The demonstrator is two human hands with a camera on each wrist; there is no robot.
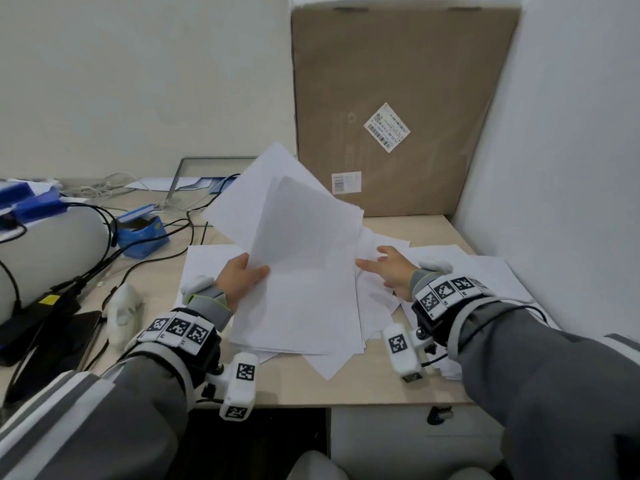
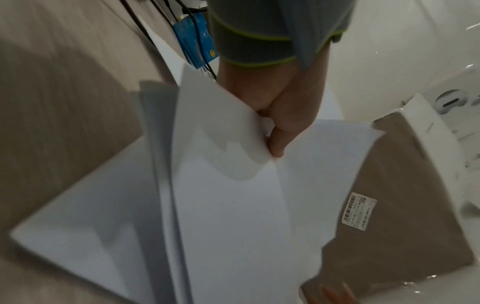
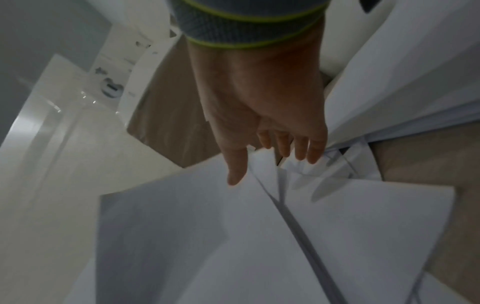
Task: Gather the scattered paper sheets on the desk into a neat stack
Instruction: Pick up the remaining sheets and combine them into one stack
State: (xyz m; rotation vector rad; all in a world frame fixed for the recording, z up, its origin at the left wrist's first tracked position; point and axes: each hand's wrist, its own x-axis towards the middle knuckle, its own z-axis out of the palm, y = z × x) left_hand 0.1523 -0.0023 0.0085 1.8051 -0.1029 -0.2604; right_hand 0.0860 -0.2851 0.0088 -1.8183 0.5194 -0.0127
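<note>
The left hand (image 1: 239, 280) pinches a bundle of white sheets (image 1: 298, 244) at its left edge, with the thumb on top and the other fingers hidden under the paper. From this grip the bundle goes up and to the right, so most of it stands above the desk (image 1: 294, 386) and tilts toward the cardboard box (image 1: 398, 98) at the back. The sheets in the bundle are not aligned (one corner points up and to the left, another edge fans out to the right). In the left wrist view the thumb (image 2: 281, 139) presses on the top sheet, and the layers spread apart below it.

The right hand (image 1: 391, 271) is just to the right of the bundle, with the fingers straight and spread, holding nothing. In the right wrist view its fingertips (image 3: 301, 152) are over the loose sheets (image 1: 460, 268) that lie flat on the desk; whether they touch the paper I cannot tell. These loose sheets overlap each other at different angles on the right side of the desk, and more sheets lie under the lifted bundle.

On the left side there are a blue box (image 1: 142, 233), black cables (image 1: 162, 247) and a white cylinder (image 1: 48, 251).
</note>
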